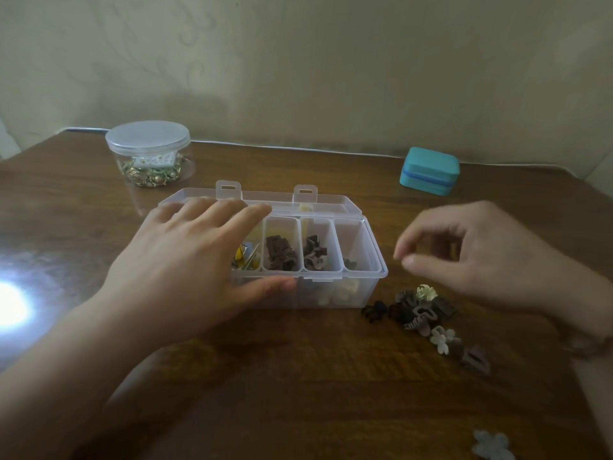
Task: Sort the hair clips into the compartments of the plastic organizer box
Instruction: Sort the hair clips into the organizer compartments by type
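At the middle of the brown wood-grain table (331, 393), the clear plastic organizer box (335, 293) is seen with its lid folded back. Dark brown clips (280, 253) fill one narrow rounded compartment (a taupe batch sits in the next one to the right). The left hand (195, 260) is laid across the box's left end, fingers straight and thumb against its front wall. The right hand (481, 257) is held above a loose pile of hair clips (428, 313), fingers loosely curled, nothing gripped. A lidded round jar (149, 154) and a teal case (429, 171) are set near the pale patterned wall (331, 61).
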Motion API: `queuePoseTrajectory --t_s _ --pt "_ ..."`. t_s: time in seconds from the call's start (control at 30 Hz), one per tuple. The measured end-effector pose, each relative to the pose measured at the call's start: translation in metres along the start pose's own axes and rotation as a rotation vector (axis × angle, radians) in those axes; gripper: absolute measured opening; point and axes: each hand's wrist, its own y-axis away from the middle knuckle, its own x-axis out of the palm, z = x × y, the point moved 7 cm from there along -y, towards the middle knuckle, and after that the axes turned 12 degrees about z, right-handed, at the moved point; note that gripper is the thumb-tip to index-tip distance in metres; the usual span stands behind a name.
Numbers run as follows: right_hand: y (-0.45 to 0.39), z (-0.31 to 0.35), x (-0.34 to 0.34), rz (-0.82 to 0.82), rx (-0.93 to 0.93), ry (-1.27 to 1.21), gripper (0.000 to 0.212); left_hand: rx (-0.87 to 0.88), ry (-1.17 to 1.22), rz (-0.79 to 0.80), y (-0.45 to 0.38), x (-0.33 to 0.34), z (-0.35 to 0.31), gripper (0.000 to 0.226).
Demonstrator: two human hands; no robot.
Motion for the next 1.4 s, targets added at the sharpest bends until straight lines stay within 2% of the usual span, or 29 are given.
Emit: queuePoseTrajectory --t_s 0.1,0.17,0.3,0.43,0.5,0.57,0.67,0.73,0.77,0.83,1.0,1.03,1.1,1.17,1.27,1.4 --pt "-0.004 -0.004 0.028 0.335 0.053 0.093 0.014 0.000 -0.003 -0.004 0.000 0.000 0.000 0.096" --pt "-0.005 -0.005 0.039 0.412 0.079 0.202 0.026 0.002 -0.007 -0.009 0.000 -0.001 0.000 0.096" --pt "-0.006 -0.004 0.045 0.411 0.117 0.270 0.038 0.000 0.004 0.004 0.000 0.000 0.001 0.097" --pt "-0.007 -0.005 0.041 0.374 0.073 0.287 0.025 0.001 0.007 0.005 0.000 0.000 0.001 0.097" --pt "-0.005 -0.009 0.031 0.368 0.078 0.200 0.020 0.001 0.008 0.006 0.000 0.000 0.000 0.097" --pt "-0.001 -0.011 0.009 0.198 0.053 0.037 0.021 0.005 0.004 0.001 0.000 0.000 0.000 0.096" --pt "0.005 -0.006 -0.019 -0.252 -0.024 -0.297 0.017 0.002 0.002 -0.003 0.000 0.000 0.000 0.096" --pt "0.002 0.002 -0.011 -0.344 -0.061 -0.479 0.018 0.002 0.001 -0.005 0.000 0.000 0.001 0.096" --pt "-0.001 0.008 -0.002 -0.309 -0.063 -0.479 0.019 0.004 -0.002 -0.009 0.000 0.000 0.000 0.096" --pt "-0.004 0.016 0.011 -0.216 -0.055 -0.329 0.019 0.008 -0.002 -0.016 0.000 -0.001 -0.001 0.095" --pt "0.003 0.025 -0.002 -0.250 -0.094 -0.023 0.008 0.001 0.013 -0.004 0.000 -0.001 0.000 0.097" --pt "0.002 0.023 -0.001 -0.189 -0.076 0.029 0.011 0.001 0.015 -0.003 0.000 -0.001 0.000 0.098" --pt "-0.002 0.014 0.017 0.098 0.013 0.118 0.008 -0.001 0.016 0.002 0.000 -0.001 0.001 0.099" --pt "-0.003 0.007 0.036 0.314 0.040 0.234 0.019 -0.001 0.014 0.001 0.000 -0.001 0.001 0.098" --pt "-0.008 0.007 0.043 0.308 0.046 0.282 0.032 0.002 0.010 -0.001 0.000 0.000 0.000 0.097" --pt "-0.010 0.005 0.042 0.300 0.039 0.287 0.029 -0.001 0.011 -0.004 0.000 0.000 0.001 0.097"
